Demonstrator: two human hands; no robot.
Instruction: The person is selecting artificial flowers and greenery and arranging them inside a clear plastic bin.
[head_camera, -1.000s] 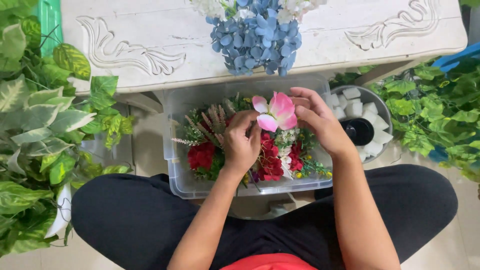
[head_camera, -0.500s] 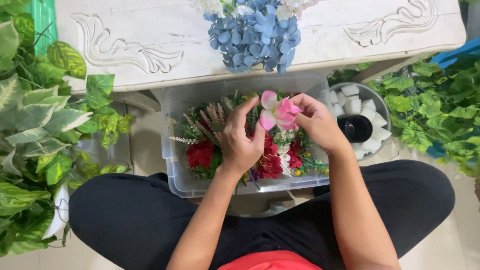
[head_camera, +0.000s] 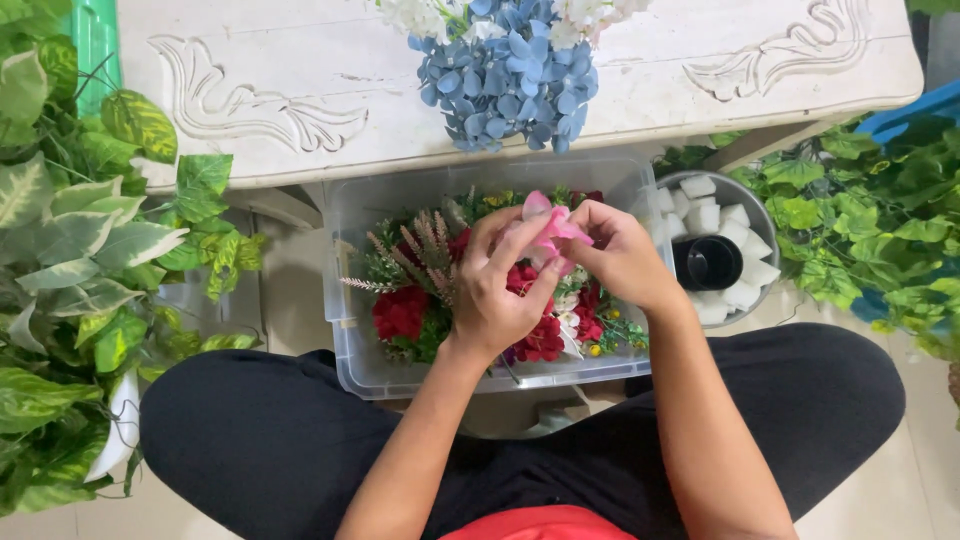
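- The left hand (head_camera: 495, 290) and the right hand (head_camera: 615, 255) met over the clear plastic bin (head_camera: 345, 300), both pinched shut on one pink artificial flower (head_camera: 550, 225) held just above the bin's far half.
- The left hand's fingers (head_camera: 510, 240) lay along the near side of the bloom, while the right hand closed on it from the other side; only a few petals showed between them, and the stem was hidden.
- Judged from its thin petals, the pink artificial flower looked very light and soft, likely fabric, easy to crease or crush if squeezed on the petals.
- The firmer place to hold it would probably be the base of the bloom or the stem below, not the petal edges.
- Inside the clear plastic bin lay red flowers (head_camera: 400, 312), feathery pink sprigs (head_camera: 420, 245) and greenery, filling it from the left wall to the right wall.
- A round bowl (head_camera: 745, 195) of white foam pieces (head_camera: 710, 215) with a black cup (head_camera: 710, 262) stood just beside the bin's right wall.
- A blue hydrangea bunch (head_camera: 515, 85) hung over the near edge of the white carved table (head_camera: 260, 90), above the bin's far rim.
- Variegated leafy vines (head_camera: 70, 260) crowded the left side.
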